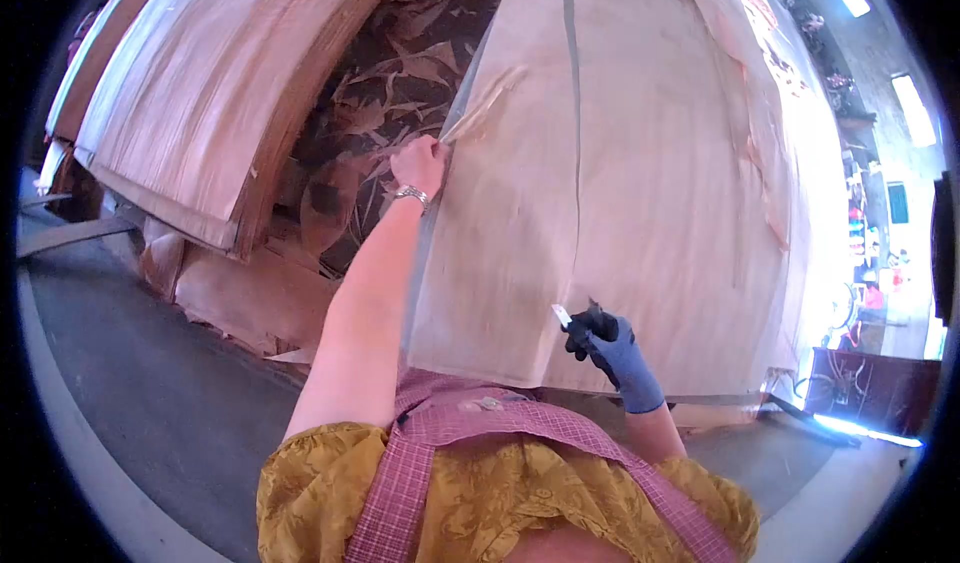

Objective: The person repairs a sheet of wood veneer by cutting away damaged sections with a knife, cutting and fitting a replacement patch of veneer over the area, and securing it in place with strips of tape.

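My left hand (420, 163), bare with a metal band at the wrist, is closed at the left edge of a wide wood veneer sheet (650, 193). Its fingers pinch a torn strip of veneer (490, 103) that lifts slightly from the sheet. Over the near part of the sheet is my right hand (612, 348) in a blue and black glove. It is closed around a small knife (562, 315), whose pale tip points up and left; the handle is mostly hidden by the fingers. A long dark gap (575, 113) runs down the sheet's middle.
Another thick stack of veneer (230, 83) stands at the left. Veneer scraps (400, 73) litter the floor between the stacks. A metal bar (80, 235) juts out at the far left. Several ragged sheet edges (755, 153) stick up along the right side.
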Motion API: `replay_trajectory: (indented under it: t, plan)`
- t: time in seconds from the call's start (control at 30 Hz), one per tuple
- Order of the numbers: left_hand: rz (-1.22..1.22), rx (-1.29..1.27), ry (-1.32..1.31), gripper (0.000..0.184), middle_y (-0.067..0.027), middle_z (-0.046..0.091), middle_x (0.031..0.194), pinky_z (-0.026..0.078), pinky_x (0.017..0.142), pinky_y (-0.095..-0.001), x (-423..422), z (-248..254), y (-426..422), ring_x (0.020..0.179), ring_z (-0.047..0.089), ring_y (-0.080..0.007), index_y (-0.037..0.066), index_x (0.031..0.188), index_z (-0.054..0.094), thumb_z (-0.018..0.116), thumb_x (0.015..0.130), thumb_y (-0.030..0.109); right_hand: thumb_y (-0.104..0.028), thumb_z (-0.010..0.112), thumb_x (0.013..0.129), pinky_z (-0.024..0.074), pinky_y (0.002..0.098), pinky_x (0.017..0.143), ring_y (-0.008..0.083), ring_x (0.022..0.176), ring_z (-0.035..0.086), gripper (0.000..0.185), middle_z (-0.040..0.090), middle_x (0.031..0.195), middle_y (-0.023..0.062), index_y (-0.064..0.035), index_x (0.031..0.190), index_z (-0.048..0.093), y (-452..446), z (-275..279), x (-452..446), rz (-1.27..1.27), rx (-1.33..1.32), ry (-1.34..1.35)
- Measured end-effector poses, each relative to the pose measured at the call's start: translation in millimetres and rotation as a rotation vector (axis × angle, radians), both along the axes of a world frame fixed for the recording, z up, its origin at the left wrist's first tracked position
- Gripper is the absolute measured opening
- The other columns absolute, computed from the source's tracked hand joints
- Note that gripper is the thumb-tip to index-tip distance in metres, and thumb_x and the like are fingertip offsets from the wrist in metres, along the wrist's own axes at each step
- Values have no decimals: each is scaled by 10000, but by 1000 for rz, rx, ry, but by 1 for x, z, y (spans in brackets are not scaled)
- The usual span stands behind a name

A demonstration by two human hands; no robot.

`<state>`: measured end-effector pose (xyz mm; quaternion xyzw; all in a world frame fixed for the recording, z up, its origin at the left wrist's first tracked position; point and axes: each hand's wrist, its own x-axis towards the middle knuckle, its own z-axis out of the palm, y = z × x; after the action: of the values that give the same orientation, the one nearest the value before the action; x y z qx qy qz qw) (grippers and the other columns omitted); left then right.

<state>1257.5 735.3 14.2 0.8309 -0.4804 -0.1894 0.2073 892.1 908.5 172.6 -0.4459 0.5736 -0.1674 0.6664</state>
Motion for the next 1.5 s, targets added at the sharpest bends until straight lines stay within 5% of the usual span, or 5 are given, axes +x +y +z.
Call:
replay_trajectory:
  t: [0.1,0.23,0.43,0.63,1.5]
  plan:
    - [262,-219,70,393,-221,703,905,514,875,-432,62,-30,-32,932,686,-350,41,966,734,618,888,408,-135,646,934,495,251,573,128,652,637,191,681,785,69,24,1036,680,-3,-3,1,-205,-58,16]
    - [568,156,37,637,-250,507,1385,415,995,-546,128,-15,-32,1239,525,-422,-9,1362,480,577,907,426,-191,656,945,459,244,538,113,598,602,225,675,752,71,16,1028,684,12,-11,14,-595,-194,249]
    - [-676,-245,-267,817,-198,200,1594,70,1167,-621,5,-4,25,1484,119,-398,125,1525,299,582,873,528,-226,660,949,410,225,493,84,567,558,219,654,741,32,-28,1041,682,48,2,79,-870,-64,271]
    - [-859,-103,-220,803,-173,141,1618,-9,1166,-629,-13,7,14,1503,55,-362,239,1531,317,577,860,596,-220,657,951,430,234,524,96,598,585,241,680,777,53,-10,1068,680,91,1,126,-980,-31,200]
    - [-1994,-340,185,610,-121,375,1528,231,1182,-467,-128,-12,-54,1428,320,-280,84,1439,404,610,891,257,-302,629,965,360,210,452,48,512,470,279,644,756,1,-77,1120,681,-48,-43,142,-1647,-220,-13]
